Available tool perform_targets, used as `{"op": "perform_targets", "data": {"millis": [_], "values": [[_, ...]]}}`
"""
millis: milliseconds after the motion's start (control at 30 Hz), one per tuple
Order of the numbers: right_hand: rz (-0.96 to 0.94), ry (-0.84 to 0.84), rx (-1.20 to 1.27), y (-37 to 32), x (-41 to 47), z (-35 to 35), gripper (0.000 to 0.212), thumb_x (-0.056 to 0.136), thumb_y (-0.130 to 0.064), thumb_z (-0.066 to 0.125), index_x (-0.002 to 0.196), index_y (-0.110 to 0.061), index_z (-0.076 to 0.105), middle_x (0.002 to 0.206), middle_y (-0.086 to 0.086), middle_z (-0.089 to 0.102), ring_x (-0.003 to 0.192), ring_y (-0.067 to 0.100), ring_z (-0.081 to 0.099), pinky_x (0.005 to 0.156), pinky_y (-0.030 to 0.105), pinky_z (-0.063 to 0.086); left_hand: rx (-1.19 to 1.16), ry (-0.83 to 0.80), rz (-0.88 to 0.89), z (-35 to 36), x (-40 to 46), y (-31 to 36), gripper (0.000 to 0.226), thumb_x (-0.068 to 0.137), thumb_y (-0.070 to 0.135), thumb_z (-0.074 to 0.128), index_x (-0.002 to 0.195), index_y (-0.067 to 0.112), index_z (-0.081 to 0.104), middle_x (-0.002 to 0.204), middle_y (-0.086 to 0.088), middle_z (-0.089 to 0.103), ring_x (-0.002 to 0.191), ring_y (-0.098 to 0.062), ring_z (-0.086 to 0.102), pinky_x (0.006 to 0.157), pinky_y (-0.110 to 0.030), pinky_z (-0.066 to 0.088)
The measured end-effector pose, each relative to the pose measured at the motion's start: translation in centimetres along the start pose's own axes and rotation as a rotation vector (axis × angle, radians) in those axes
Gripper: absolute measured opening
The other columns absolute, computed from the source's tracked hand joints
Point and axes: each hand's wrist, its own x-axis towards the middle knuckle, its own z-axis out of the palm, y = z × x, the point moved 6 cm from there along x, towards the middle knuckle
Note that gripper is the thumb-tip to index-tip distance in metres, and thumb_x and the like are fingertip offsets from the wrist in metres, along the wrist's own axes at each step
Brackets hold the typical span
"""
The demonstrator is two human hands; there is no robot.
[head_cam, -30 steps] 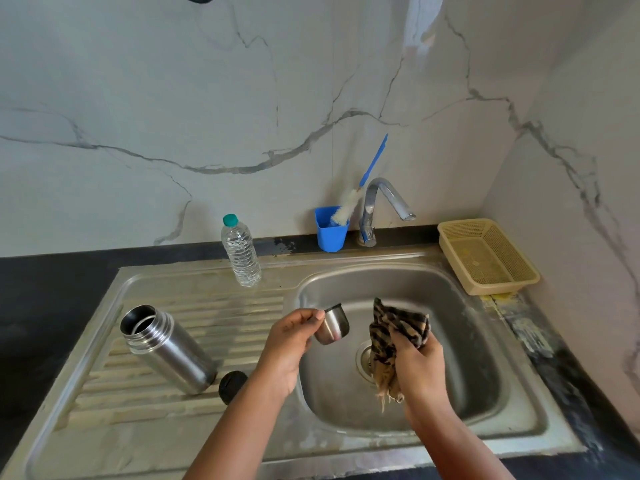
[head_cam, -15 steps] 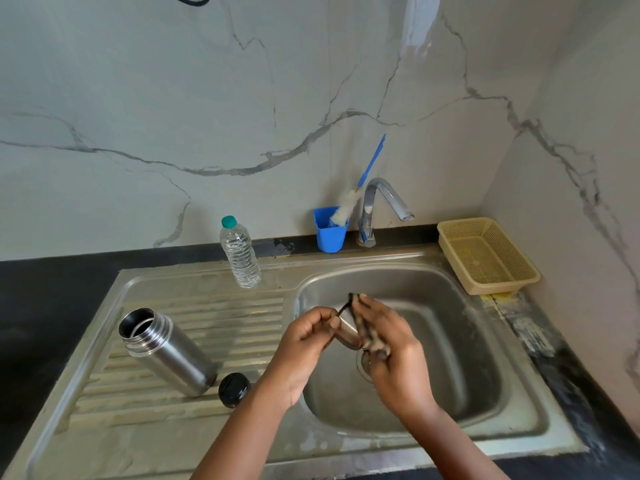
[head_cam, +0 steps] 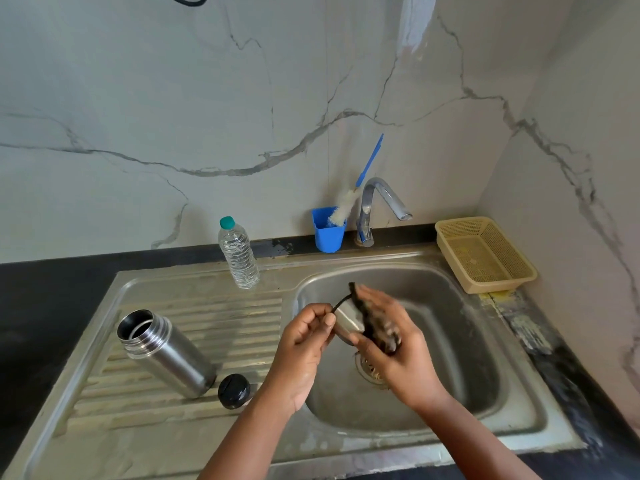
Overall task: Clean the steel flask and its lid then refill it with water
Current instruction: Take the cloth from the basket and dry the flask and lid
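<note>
The steel flask (head_cam: 166,353) stands open on the sink's drainboard at the left, with its black stopper (head_cam: 233,390) lying beside its base. Over the basin, my left hand (head_cam: 304,337) pinches the steel cup lid (head_cam: 348,320) by its rim. My right hand (head_cam: 388,341) grips a dark patterned cloth (head_cam: 375,323) and presses it against the lid's outside. The cloth covers the lid's right side, and the hand is blurred.
A plastic water bottle (head_cam: 239,254) stands on the sink's back rim (head_cam: 284,268). Behind it are a blue cup (head_cam: 328,233) holding a bottle brush (head_cam: 346,209) and the tap (head_cam: 375,206). A yellow basket (head_cam: 485,254) sits on the counter at the right.
My right hand brought the cloth from beside the lid onto it and now rubs it there. My left hand keeps its hold on the lid. The flask and stopper have not moved.
</note>
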Motion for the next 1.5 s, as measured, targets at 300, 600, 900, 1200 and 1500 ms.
{"op": "perform_targets", "data": {"millis": [300, 600, 900, 1200, 1500], "values": [[-0.105, 0.116, -0.143, -0.9, -0.9, -0.5, 0.073, 0.064, 0.004, 0.086, 0.129, -0.015, 0.057, 0.133, -0.007, 0.059, 0.126, 0.013, 0.055, 0.102, 0.023, 0.044, 0.418, -0.184, 0.064, 0.8, -0.2, 2.5, 0.028, 0.102, 0.031, 0.051, 0.118, 0.015, 0.067, 0.109, -0.003, 0.073, 0.110, -0.010, 0.065, 0.096, -0.021, 0.048], [-0.799, -0.117, -0.854, -1.7, -3.1, 1.4, 0.027, 0.098, -0.011, 0.060, 0.123, -0.009, 0.068, 0.143, 0.008, 0.054, 0.138, 0.035, 0.043, 0.107, 0.052, 0.042, 0.263, -0.074, 0.013, 0.9, -0.5, 1.2, 0.023, 0.102, 0.001, 0.045, 0.109, 0.000, 0.068, 0.106, -0.018, 0.072, 0.101, -0.020, 0.067, 0.089, -0.026, 0.053], [-0.428, -0.018, -0.479, -1.4, -1.3, 0.4, 0.061, 0.075, -0.009, 0.083, 0.129, -0.022, 0.058, 0.145, 0.003, 0.041, 0.136, 0.027, 0.042, 0.109, 0.040, 0.040, 0.125, -0.150, 0.051, 1.2, -0.9, 1.3, 0.021, 0.101, 0.010, 0.048, 0.107, 0.003, 0.067, 0.103, -0.012, 0.070, 0.104, -0.019, 0.063, 0.100, -0.031, 0.049], [-0.118, 0.090, -0.050, 0.0, -0.6, -0.6, 0.073, 0.060, 0.005, 0.086, 0.125, -0.014, 0.059, 0.135, 0.001, 0.052, 0.132, 0.023, 0.048, 0.107, 0.029, 0.041, 0.328, -0.193, 0.050, 0.8, -0.5, 2.3, 0.030, 0.092, 0.024, 0.054, 0.118, 0.016, 0.068, 0.117, -0.004, 0.071, 0.117, -0.016, 0.062, 0.100, -0.025, 0.047], [-0.419, -0.013, -0.492, -0.9, -1.6, 0.5, 0.046, 0.081, -0.009, 0.078, 0.124, -0.020, 0.063, 0.150, 0.004, 0.039, 0.138, 0.027, 0.042, 0.102, 0.041, 0.047, 0.422, -0.151, 0.032, 0.7, -0.4, 1.9, 0.019, 0.100, 0.008, 0.053, 0.099, 0.007, 0.072, 0.096, -0.012, 0.072, 0.095, -0.016, 0.067, 0.091, -0.036, 0.055]]}}
